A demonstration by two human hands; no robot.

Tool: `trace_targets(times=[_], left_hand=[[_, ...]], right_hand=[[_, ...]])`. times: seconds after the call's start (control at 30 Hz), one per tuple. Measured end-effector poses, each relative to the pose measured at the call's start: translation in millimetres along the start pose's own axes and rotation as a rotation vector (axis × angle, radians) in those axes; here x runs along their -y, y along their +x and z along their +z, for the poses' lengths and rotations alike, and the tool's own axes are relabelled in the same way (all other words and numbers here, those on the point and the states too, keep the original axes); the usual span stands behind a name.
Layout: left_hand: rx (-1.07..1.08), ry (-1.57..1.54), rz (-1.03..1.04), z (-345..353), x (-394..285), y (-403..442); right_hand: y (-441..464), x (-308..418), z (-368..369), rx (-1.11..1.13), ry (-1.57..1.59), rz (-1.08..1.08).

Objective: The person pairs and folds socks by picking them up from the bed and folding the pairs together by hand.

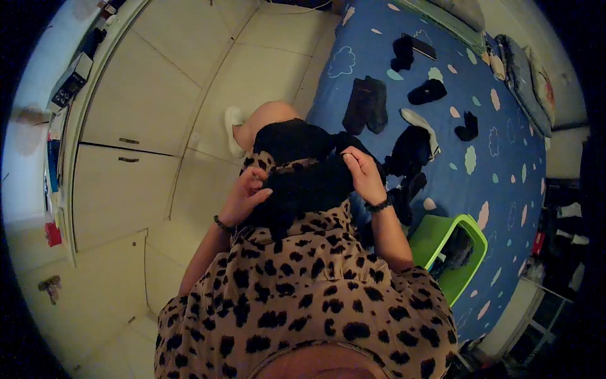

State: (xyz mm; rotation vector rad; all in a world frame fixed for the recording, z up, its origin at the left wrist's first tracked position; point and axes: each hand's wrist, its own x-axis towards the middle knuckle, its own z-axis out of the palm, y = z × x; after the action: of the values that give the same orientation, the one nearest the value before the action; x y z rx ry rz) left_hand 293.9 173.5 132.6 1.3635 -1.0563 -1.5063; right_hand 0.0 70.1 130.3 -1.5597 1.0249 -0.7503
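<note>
A long black sock point(309, 187) lies stretched across my lap between my two hands. At its left end, my left hand point(245, 194) has its fingers curled and its thumb against the dark cloth. My right hand point(366, 174) pinches the other end between thumb and fingers. Another piece of black cloth point(293, 139) is draped over my knee, just beyond the held sock; its kind is hard to make out. Close to my right hand, a pile of dark socks point(409, 150) lies on the bed with a light grey sock point(421, 121) against it.
On the blue bed sheet point(505, 183) lie a flat dark pair of socks point(365, 105), a rolled black bundle point(427, 92) and smaller black socks point(467, 127). A green basket point(476, 243) with dark cloth inside stands by my right elbow. White cabinets point(126, 107) line the left.
</note>
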Motion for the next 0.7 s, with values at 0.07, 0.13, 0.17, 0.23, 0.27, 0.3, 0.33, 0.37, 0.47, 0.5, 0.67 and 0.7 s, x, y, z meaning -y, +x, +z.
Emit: trace_targets(times=[0.07, 0.13, 0.17, 0.23, 0.27, 0.3, 0.33, 0.37, 0.47, 0.5, 0.67, 0.7], left_hand=[[-0.025, 0.307, 0.171, 0, -1, 2], [-0.051, 0.614, 0.344, 7, -20, 0], [-0.034, 0.716, 0.357, 14, -40, -6], [-0.013, 0.819, 0.368, 25, -67, -13], [0.137, 0.854, 0.400, 28, -74, -16], [0.285, 0.887, 0.432, 30, -77, -17], [0.327, 0.879, 0.437, 29, -72, -14], [0.320, 0.882, 0.439, 27, -67, -11], [0.202, 0.764, 0.515, 13, -66, -5], [0.204, 0.764, 0.515, 5, -61, 0], [0.101, 0.209, 0.069, -23, -53, 14], [0.080, 0.043, -0.081, -27, -55, 21]], right_hand=[[-7, 22, 4, 0.062, -0.121, -0.040], [-12, 41, 12, 0.096, -0.234, -0.206], [-15, 53, 17, 0.129, -0.347, -0.371], [-24, 95, 29, 0.358, -0.424, -0.405], [-27, 109, 35, 0.415, -0.426, -0.438], [-29, 119, 40, 0.474, -0.429, -0.473], [-30, 124, 44, 0.421, -0.321, -0.550], [-28, 127, 41, 0.424, -0.322, -0.557], [-21, 133, 20, 0.219, -0.324, -0.553], [-18, 117, 16, 0.112, -0.208, -0.453], [28, 49, 7, -0.108, -0.057, -0.118], [37, 28, 10, -0.123, 0.087, -0.062]])
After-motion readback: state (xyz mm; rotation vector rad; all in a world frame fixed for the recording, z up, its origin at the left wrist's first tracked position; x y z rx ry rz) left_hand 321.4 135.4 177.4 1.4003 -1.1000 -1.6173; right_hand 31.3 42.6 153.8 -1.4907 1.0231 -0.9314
